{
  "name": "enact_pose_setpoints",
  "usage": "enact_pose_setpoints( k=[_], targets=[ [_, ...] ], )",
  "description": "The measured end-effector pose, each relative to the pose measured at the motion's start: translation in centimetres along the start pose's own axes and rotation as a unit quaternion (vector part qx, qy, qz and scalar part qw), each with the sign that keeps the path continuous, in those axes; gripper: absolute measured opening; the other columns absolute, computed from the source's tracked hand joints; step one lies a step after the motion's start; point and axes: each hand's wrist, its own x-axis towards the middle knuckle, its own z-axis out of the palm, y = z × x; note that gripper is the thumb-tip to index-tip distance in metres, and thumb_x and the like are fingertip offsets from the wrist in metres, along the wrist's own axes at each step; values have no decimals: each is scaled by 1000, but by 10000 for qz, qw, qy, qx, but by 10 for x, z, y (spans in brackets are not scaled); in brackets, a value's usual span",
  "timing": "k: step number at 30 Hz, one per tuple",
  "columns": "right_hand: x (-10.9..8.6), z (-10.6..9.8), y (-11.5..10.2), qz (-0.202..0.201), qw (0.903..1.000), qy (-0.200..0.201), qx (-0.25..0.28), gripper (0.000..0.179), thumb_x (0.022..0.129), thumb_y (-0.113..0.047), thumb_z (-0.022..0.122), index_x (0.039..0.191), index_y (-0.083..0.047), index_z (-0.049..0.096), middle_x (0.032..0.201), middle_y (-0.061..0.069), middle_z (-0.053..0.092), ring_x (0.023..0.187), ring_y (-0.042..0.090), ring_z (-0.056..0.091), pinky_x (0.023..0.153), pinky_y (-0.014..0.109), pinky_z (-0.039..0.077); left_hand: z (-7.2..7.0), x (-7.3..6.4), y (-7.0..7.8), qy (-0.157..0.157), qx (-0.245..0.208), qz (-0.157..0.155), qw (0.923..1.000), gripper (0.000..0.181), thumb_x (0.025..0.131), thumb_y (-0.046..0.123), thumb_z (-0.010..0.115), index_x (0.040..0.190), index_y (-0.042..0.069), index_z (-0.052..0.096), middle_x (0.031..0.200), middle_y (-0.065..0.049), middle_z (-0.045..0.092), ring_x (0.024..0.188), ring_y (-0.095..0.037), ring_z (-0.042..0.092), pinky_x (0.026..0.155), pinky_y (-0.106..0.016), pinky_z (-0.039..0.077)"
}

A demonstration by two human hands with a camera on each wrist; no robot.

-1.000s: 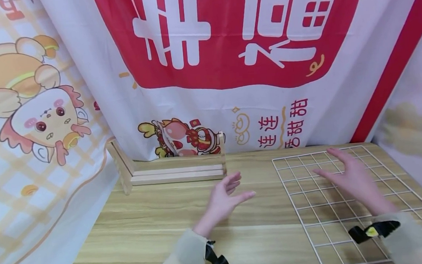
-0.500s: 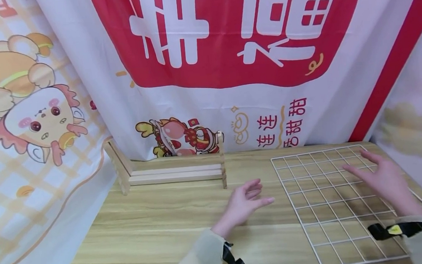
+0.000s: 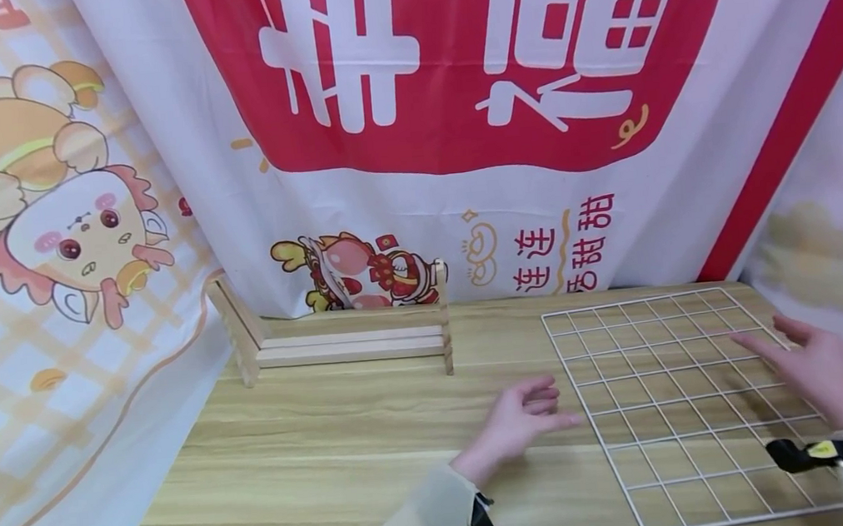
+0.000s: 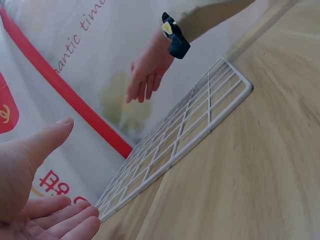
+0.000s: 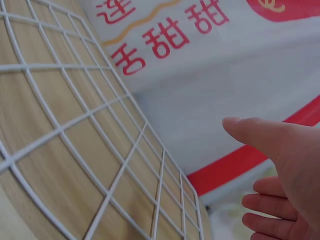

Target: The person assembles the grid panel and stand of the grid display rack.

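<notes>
A white wire grid panel (image 3: 667,400) lies flat on the right side of the wooden table. My left hand (image 3: 520,421) is just left of the panel's left edge, thumb apart from the relaxed fingers, holding nothing. Over the panel's right edge hovers my right hand (image 3: 822,370), also holding nothing. In the left wrist view the spread thumb and fingers of the left hand (image 4: 45,190) point toward the grid's near rim (image 4: 190,145). The right wrist view has the right hand (image 5: 280,175) beside the grid (image 5: 90,115), its thumb and fingers parted.
A light wooden stand (image 3: 354,351) with two upright ends and crossbars sits at the back left of the table (image 3: 296,466). A printed white and red cloth (image 3: 464,234) hangs behind it. More printed cloths cover the left (image 3: 51,245) and right sides.
Both hands have moved right and toward the front, the left closer to the panel's left edge, the right from above the grid to its right edge. The panel and stand stay put.
</notes>
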Motion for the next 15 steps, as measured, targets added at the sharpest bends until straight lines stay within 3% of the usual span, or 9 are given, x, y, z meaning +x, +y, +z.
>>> enact_pose_setpoints(
  k=[10,15],
  targets=[
    [2,-1,31,159,9994,27,-294,91,96,-53,64,141,22,38,139,45,38,129,64,34,101,73,31,12,0,3,37,4,-131,9999,71,81,17,88,142,4,56,132,-8,65,117,-18,64,99,-27,52],
    [5,1,42,462,9978,-97,-458,97,97,-57,61,138,26,34,139,48,34,130,65,30,102,73,30,20,0,2,83,-95,-290,9995,70,79,15,89,141,4,57,131,-6,66,116,-18,64,99,-27,52]
  ],
)
